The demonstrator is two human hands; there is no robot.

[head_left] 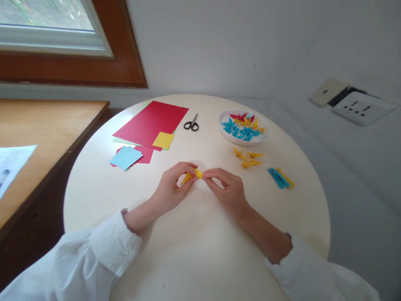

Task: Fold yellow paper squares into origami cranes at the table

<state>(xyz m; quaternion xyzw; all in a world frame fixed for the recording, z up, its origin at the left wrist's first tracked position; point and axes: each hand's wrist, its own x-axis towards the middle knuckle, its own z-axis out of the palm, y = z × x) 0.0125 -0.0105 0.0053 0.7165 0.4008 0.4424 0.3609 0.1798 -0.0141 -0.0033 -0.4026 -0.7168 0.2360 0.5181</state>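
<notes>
Between my two hands, over the middle of the white round table, is a small folded piece of yellow paper. My left hand pinches it between thumb and fingers, with a pointed end sticking out beneath the fingers. At its other end my right hand grips it with the fingertips, which cover part of the folds. Three or so yellow paper cranes lie on the table beyond my right hand. Farther right rest narrow folded strips of blue and yellow paper.
A white plate holds several red, yellow and blue paper cranes. Black-handled scissors lie at the back. Red sheets, a yellow square and light blue squares are at left. A wooden desk stands beyond the table's left edge.
</notes>
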